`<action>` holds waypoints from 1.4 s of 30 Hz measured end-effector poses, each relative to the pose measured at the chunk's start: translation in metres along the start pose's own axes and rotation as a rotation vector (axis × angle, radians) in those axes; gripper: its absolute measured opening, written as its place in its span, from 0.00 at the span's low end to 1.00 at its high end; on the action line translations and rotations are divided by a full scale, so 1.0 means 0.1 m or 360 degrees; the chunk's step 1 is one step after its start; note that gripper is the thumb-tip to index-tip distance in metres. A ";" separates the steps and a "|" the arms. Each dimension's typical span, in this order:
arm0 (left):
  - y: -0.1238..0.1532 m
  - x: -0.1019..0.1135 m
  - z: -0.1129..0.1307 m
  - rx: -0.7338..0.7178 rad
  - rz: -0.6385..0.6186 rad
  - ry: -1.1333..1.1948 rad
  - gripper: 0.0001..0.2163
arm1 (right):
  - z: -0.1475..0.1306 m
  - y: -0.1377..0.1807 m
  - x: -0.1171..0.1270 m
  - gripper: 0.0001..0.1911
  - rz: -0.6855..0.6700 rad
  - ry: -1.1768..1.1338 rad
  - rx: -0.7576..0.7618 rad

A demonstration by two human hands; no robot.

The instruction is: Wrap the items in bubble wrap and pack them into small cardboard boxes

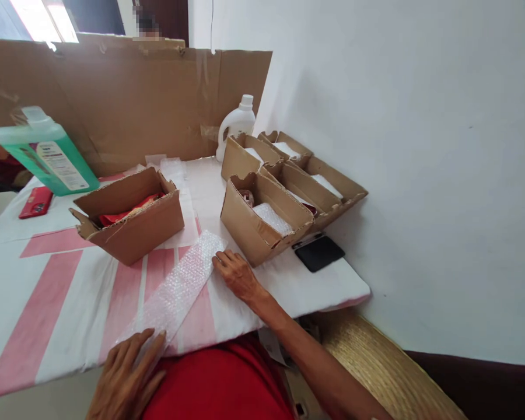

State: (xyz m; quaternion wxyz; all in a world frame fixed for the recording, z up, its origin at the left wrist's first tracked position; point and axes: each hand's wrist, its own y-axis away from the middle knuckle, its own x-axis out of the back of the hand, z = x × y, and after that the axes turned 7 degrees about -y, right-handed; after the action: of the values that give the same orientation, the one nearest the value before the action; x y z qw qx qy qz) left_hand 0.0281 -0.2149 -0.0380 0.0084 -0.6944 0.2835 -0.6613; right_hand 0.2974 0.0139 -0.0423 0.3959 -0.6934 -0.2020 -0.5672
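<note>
A long strip of bubble wrap (178,289) lies diagonally on the white and pink table cover (48,303). My left hand (125,373) rests flat on the strip's near end at the table's front edge, fingers spread. My right hand (236,273) lies flat by the strip's far end, fingertips touching its edge, just in front of an open cardboard box (262,224) holding a bubble-wrapped item. Neither hand grips anything.
Another open box (129,219) with red contents sits left of centre. Several more open boxes (315,184) line the wall, with a white jug (235,123) behind. A black phone (318,252), a green bottle (44,150) and a red phone (35,202) lie about. A cardboard sheet (126,99) stands at the back.
</note>
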 end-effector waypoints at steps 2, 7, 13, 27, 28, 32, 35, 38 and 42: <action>0.10 -0.02 -0.07 0.0023 -0.0007 -0.0067 0.22 | -0.15 0.07 0.07 0.11 0.0028 -0.0055 0.0033; 0.30 -0.12 -0.29 0.0046 0.0090 0.0082 0.19 | -0.84 0.21 0.16 0.08 0.0003 -0.0504 0.0442; 0.23 -0.07 -0.29 -0.0070 0.0192 0.0217 0.21 | -1.33 0.17 0.08 0.19 -0.0079 -0.0622 0.0512; -0.18 0.29 -0.21 0.0858 -0.0310 0.1002 0.30 | -1.27 0.61 0.10 0.10 0.0125 -0.2076 -0.0540; -0.20 0.22 -0.21 0.0971 -0.0326 0.1069 0.27 | -1.27 0.59 0.12 0.10 0.0116 -0.2163 -0.0650; -0.43 0.01 -0.13 0.1193 -0.0263 0.1233 0.21 | -1.25 0.48 0.11 0.12 0.0197 -0.2337 -0.0851; -0.60 -0.07 -0.02 0.1158 -0.0149 0.1246 0.18 | -1.20 0.43 0.06 0.11 0.0308 -0.2229 -0.1012; -0.67 -0.16 0.07 0.1102 -0.0061 0.1133 0.16 | -1.19 0.41 -0.03 0.10 0.0393 -0.1953 -0.1193; -0.66 -0.32 0.15 0.1004 0.0040 0.0917 0.14 | -1.21 0.37 -0.19 0.19 0.0481 -0.1812 -0.1328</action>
State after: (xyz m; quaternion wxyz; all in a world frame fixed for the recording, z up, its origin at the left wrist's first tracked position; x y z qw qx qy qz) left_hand 0.0680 -0.1519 -0.0435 0.1490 -0.4413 0.0665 -0.8824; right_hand 0.2434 -0.0996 -0.0668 0.0055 -0.9952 -0.0454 -0.0867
